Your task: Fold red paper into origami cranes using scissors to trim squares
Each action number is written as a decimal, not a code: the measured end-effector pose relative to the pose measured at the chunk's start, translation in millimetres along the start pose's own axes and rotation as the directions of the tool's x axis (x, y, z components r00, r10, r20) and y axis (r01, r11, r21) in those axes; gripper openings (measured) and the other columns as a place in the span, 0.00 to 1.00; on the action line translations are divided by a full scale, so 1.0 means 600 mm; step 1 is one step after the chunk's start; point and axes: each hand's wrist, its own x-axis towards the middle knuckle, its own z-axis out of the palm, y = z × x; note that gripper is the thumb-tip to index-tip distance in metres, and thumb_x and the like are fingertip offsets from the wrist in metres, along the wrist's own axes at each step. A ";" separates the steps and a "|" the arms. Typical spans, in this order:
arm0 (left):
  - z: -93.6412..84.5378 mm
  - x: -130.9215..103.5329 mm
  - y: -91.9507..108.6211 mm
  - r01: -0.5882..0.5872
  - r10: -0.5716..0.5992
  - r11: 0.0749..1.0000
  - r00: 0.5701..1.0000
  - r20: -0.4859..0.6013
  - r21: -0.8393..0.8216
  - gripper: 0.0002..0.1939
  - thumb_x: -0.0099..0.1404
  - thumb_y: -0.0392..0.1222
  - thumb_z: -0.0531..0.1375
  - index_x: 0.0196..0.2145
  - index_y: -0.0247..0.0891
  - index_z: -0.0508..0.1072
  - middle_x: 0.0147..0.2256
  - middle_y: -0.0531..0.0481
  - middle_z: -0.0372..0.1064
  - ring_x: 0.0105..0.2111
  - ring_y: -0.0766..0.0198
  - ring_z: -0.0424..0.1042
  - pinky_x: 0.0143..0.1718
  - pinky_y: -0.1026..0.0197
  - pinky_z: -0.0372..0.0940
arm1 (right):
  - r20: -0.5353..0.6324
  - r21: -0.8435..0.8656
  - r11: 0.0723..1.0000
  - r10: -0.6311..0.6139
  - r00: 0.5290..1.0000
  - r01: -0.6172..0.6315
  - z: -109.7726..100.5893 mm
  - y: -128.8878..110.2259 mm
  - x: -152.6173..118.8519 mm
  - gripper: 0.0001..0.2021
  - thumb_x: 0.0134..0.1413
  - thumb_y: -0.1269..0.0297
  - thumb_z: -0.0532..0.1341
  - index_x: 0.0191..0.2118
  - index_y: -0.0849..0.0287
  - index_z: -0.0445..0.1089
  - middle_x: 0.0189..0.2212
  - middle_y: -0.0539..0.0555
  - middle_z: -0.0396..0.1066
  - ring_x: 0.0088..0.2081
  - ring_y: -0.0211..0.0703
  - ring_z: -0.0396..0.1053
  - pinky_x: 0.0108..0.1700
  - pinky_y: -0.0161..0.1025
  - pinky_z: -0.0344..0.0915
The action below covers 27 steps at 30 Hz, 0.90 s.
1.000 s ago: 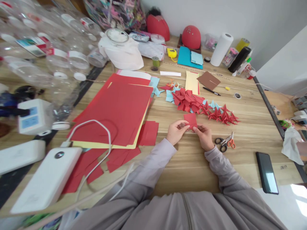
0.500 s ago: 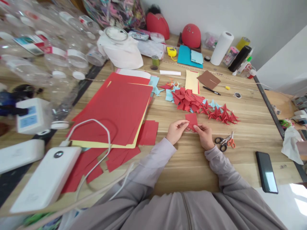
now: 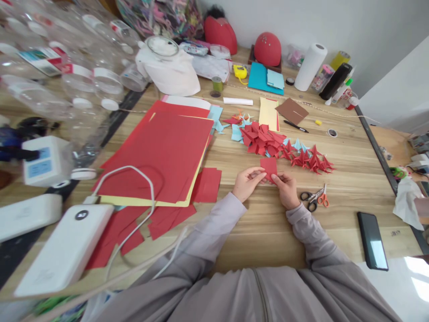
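A wood-grained worktop [image 3: 261, 232] fills most of the view, its pale striped boards meeting a plain light wall [image 3: 385, 40] at the far side. Taking the small red paper square [image 3: 269, 168] as the centre of the clock, clear plastic bottles [image 3: 75, 80] crowd the surface at 10 o'clock, a white power bank [image 3: 63, 250] with a looped white cable [image 3: 150, 183] lies at 8, and a dark glossy phone [image 3: 372, 241] lies at 4. The square is between the two hands, in front of the person's body. The left hand [image 3: 247, 183] pinches its near edge from the 8 o'clock side, thumb against fingers; the right hand [image 3: 287, 190] grips it from 4 o'clock, thumb on top and fingers curled beneath. The square looks thin, matte and flat, with straight edges; whether it has a crease is too small to tell. From 12 round to 3 o'clock runs a heap of pointed, folded red paper pieces [image 3: 263, 138], sharp-tipped, with light-blue ones [image 3: 298, 145] among them. At 9 o'clock large smooth red sheets [image 3: 161, 156] lie stacked, a yellow edge showing under them, and smaller cut red rectangles [image 3: 208, 185] sit just beside the stack. Scissors [image 3: 315, 197] with black and orange handles rest at 4 o'clock, near the right hand. A flat brown sheet [image 3: 292, 111] lies at 1, with a white roll [image 3: 311, 67] standing beyond it.
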 end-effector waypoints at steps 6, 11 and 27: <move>-0.003 0.001 -0.006 -0.014 0.014 1.000 1.000 -0.014 0.017 0.16 0.47 0.43 0.67 0.35 0.35 0.74 0.24 0.52 0.72 0.25 0.64 0.73 0.32 0.60 0.70 | 0.016 0.045 0.999 -0.003 1.000 0.002 0.000 0.000 0.000 0.08 0.43 0.59 0.67 0.27 0.59 0.73 0.21 0.48 0.73 0.24 0.37 0.69 0.32 0.36 0.65; -0.004 0.001 -0.009 -0.040 0.041 0.999 0.999 -0.025 0.031 0.16 0.47 0.42 0.67 0.35 0.34 0.75 0.23 0.52 0.72 0.25 0.65 0.73 0.32 0.61 0.70 | 0.006 0.066 0.998 0.005 1.000 -0.006 0.001 -0.001 -0.001 0.08 0.42 0.59 0.68 0.26 0.58 0.73 0.21 0.48 0.73 0.24 0.36 0.69 0.32 0.35 0.64; -0.001 0.001 -0.004 -0.061 0.061 0.998 0.998 -0.025 0.017 0.14 0.51 0.43 0.66 0.34 0.32 0.74 0.24 0.50 0.74 0.25 0.64 0.74 0.32 0.60 0.71 | -0.010 0.030 0.999 -0.021 1.000 0.021 0.000 0.001 0.000 0.08 0.42 0.59 0.68 0.26 0.58 0.72 0.22 0.48 0.74 0.25 0.37 0.68 0.33 0.36 0.64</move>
